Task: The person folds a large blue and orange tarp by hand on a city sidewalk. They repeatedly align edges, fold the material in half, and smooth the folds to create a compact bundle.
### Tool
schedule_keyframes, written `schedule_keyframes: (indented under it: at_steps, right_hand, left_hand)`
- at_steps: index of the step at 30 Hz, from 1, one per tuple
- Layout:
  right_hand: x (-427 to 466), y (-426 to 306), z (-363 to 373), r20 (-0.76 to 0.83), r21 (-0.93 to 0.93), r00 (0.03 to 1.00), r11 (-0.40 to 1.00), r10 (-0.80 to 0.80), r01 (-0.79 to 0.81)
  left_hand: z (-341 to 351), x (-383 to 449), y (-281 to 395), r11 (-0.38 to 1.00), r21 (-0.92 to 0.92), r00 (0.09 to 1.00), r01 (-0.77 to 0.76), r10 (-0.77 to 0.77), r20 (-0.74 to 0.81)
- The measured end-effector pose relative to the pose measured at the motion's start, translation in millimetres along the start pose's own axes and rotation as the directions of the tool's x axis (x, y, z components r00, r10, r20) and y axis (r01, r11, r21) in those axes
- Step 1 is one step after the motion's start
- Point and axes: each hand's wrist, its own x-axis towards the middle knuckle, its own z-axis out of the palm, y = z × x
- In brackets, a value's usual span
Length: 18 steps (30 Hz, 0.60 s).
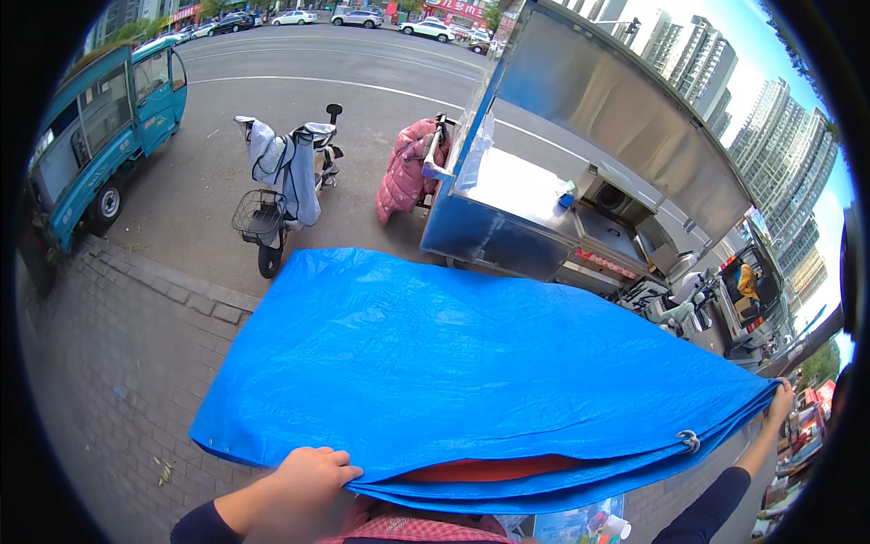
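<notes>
A large blue plastic tarpaulin (435, 347), folded in several layers, spreads out in front of me. My left hand (316, 476) grips its near edge, left of the middle, with the fingers over the top layer. My right arm reaches far out, and my right hand (781, 401) holds the gathered right corner. Between the layers at the near edge an orange-red underside (489, 468) shows. A grey knotted cord (688, 440) sits on the near edge towards the right. What lies beneath the tarpaulin is mostly hidden.
Beyond the tarpaulin stands a metal food cart (496, 234) with a raised lid. A pink quilted cover (408, 170) hangs beside it. An electric scooter (268, 224) with a basket stands farther left, near a teal three-wheeler (102, 149). A kerb (197, 299) edges the brick pavement.
</notes>
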Motion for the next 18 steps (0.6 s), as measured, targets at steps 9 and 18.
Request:
schedule_keyframes:
  at_steps: [9, 18]
  right_hand:
    - [45, 1, 58, 0.127, 0.182, 0.992, 0.982, 0.028, -0.051]
    - [80, -55, 356, 0.226, -0.397, 0.960, 0.884, -0.165, 0.246]
  left_hand:
    - [38, -29, 29, 0.942, -0.290, 0.984, 0.169, -0.176, 0.004]
    - [138, -24, 76, 0.814, -0.373, 0.888, 0.445, -0.455, 0.065]
